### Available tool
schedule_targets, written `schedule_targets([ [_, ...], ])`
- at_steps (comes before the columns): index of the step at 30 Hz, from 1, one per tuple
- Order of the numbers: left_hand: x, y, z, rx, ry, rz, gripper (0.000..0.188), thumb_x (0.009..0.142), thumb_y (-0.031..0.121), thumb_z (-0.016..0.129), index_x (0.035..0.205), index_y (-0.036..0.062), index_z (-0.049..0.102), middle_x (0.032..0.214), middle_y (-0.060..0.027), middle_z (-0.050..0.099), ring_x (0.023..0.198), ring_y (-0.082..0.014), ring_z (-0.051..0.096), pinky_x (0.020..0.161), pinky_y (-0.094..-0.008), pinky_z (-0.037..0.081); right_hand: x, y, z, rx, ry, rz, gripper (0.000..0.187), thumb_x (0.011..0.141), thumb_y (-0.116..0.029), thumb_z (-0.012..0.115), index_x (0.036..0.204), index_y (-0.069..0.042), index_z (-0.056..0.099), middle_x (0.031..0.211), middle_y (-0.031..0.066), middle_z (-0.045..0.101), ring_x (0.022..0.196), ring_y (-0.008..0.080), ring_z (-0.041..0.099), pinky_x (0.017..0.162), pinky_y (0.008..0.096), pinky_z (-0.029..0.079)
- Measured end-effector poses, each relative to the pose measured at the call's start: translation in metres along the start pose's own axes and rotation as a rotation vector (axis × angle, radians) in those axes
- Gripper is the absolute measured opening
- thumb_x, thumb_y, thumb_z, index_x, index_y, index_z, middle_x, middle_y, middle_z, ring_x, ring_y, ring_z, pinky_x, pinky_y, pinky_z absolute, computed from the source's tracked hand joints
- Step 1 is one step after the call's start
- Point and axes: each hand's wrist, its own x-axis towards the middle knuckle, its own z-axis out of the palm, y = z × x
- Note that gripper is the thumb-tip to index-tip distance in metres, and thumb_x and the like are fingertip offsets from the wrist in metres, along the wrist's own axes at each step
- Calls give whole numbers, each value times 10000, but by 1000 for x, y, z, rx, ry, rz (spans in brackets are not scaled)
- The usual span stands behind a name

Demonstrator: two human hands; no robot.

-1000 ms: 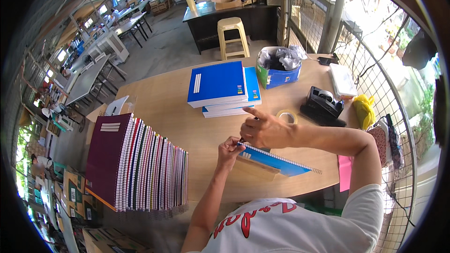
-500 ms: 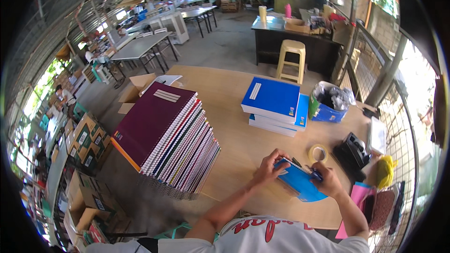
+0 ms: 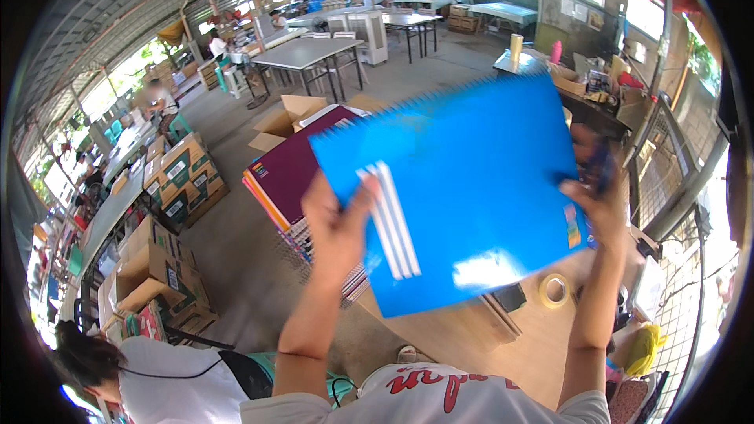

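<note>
A blue spiral notebook (image 3: 479, 165) is raised in front of me, its bound edge uppermost and its glossy cover facing me. White label lines run down the cover near its left side. My left hand (image 3: 336, 224) pinches that side, thumb on the cover beside the lines. My right hand (image 3: 603, 208) grips the opposite edge and also holds a small dark blue-handled tool (image 3: 605, 166), too blurred to name. Partly behind the notebook stands a tall stack of spiral notebooks with a maroon cover (image 3: 287, 169) on top. The notebook hides much of the table.
A tape roll (image 3: 554, 290) lies on the wooden table (image 3: 542, 326). A person (image 3: 169, 377) in a white shirt is close at my lower left. Open cardboard boxes (image 3: 153, 267) stand on the left, a wire mesh fence (image 3: 675, 267) on the right.
Both hands have lifted the blue notebook from low over the table and brought its cover into full view. My view has turned left; a person now shows at the lower left.
</note>
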Motion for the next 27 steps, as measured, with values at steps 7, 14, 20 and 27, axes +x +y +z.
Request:
schedule_targets([
  [7, 107, -32, -135, 272, 282, 125, 345, 896, 103, 662, 1225, 3, 628, 1017, -95, 674, 849, -144, 603, 809, -308, 471, 128, 7, 206, 500, -246, 271, 368, 712, -16, 833, 993, -6, 596, 890, 95, 664, 758, 183, 667, 638, 332, 535],
  [14, 104, -92, -194, 1044, 51, -335, 568, 825, 206, 710, 1369, 103, 586, 1095, -206, 659, 1010, -288, 646, 909, -398, 494, 154, 72, 301, -260, -462, 276, 421, 637, -255, 885, 929, -13, 703, 946, 220, 722, 859, 354, 704, 823, 430, 558],
  [20, 58, -132, -239, 956, -43, -285, 511, 904, 271, 650, 1388, 125, 577, 1399, -169, 491, 1264, -303, 515, 1053, -424, 409, 103, 96, 269, 247, -493, 193, 588, 633, -397, 911, 1005, 19, 727, 935, 192, 730, 890, 346, 693, 829, 391, 522],
  [27, 64, -148, -235, 688, -29, -458, 503, 971, 297, 578, 1436, 111, 529, 1458, -176, 460, 1333, -337, 459, 1100, -425, 369, 83, 110, 268, 132, -363, 265, 587, 634, -410, 922, 977, 22, 721, 869, 172, 702, 882, 337, 678, 812, 387, 515],
])
